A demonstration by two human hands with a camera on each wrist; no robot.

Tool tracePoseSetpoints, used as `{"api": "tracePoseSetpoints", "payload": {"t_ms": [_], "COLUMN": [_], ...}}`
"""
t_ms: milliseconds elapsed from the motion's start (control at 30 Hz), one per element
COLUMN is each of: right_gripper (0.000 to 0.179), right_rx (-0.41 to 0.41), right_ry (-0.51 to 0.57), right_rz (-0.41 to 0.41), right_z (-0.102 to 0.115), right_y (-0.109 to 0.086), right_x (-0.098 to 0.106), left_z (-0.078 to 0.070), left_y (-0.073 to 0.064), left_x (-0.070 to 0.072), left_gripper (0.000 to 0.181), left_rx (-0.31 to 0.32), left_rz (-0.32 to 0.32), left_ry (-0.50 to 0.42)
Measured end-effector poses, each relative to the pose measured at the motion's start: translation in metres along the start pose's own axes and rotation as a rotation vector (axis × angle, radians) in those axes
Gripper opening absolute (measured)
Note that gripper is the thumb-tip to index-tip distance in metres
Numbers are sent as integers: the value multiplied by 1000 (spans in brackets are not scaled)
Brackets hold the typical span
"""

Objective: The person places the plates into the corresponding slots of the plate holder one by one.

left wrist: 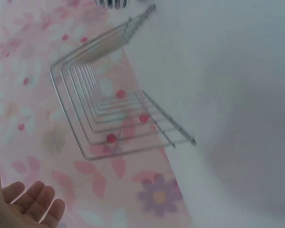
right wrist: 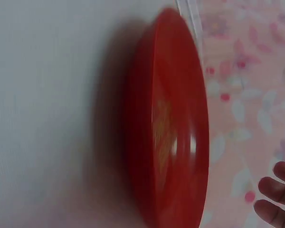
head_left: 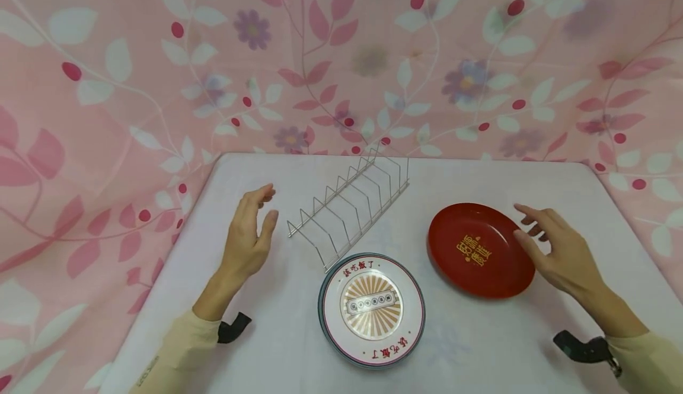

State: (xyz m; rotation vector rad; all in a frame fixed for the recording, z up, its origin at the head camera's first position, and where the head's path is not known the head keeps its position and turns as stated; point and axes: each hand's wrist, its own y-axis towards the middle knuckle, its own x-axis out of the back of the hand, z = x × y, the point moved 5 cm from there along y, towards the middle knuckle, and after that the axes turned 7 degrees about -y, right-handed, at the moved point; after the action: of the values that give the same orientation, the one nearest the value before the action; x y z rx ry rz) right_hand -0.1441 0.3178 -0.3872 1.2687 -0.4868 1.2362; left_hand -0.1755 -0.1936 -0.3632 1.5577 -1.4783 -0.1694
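Note:
My left hand [head_left: 248, 234] is held over the left side of the table, fingers loosely bent and holding nothing. To its right stands a wire dish rack [head_left: 349, 204], also seen in the left wrist view as a row of bent metal wires [left wrist: 85, 156]. My right hand [head_left: 560, 252] hovers by the right rim of a red plate [head_left: 453, 263] with gold characters; whether a fingertip touches the rim I cannot tell. In the right wrist view the red plate [right wrist: 180, 118] appears side-on, apart from the fingers. A white plate [head_left: 347, 335] with a sunburst centre and red characters lies in front of the rack.
A white cloth covers the table [head_left: 480, 346]. Behind and to the left hangs a pink floral curtain [head_left: 331, 56]. Black straps [head_left: 581, 346] show at the wrists. The white plate shows a stacked dark rim and lies close to the rack's near end.

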Motion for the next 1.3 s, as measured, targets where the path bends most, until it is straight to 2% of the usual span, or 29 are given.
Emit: {"api": "tracePoseSetpoints", "payload": {"t_ms": [100, 200, 367, 533, 700, 1067, 1300], "right_gripper": [59, 61, 63, 69, 70, 62, 61], "right_rx": [55, 96, 72, -13, -29, 5, -16], "right_ry": [119, 169, 189, 160, 186, 286, 310], "right_rz": [33, 120, 292, 414, 468, 461, 471], "right_z": [43, 80, 117, 125, 127, 136, 139], "right_y": [-10, -21, -37, -45, -50, -50, -47], "right_x": [-8, -24, -54, -75, -87, -100, -103], "left_z": [-11, -15, -11, 0, 15, 43, 49], "left_y": [-5, -11, -19, -23, -28, -40, -47], "left_x": [-17, -32, -52, -61, -64, -72, -71], "left_gripper": [52, 61, 82, 104, 119, 123, 128], "left_rx": [-54, -70, -74, -93, -77, 0, -26], "left_rz": [3, 30, 111, 160, 209, 218, 178], "left_ry": [-28, -4, -2, 1, 42, 16, -10]}}
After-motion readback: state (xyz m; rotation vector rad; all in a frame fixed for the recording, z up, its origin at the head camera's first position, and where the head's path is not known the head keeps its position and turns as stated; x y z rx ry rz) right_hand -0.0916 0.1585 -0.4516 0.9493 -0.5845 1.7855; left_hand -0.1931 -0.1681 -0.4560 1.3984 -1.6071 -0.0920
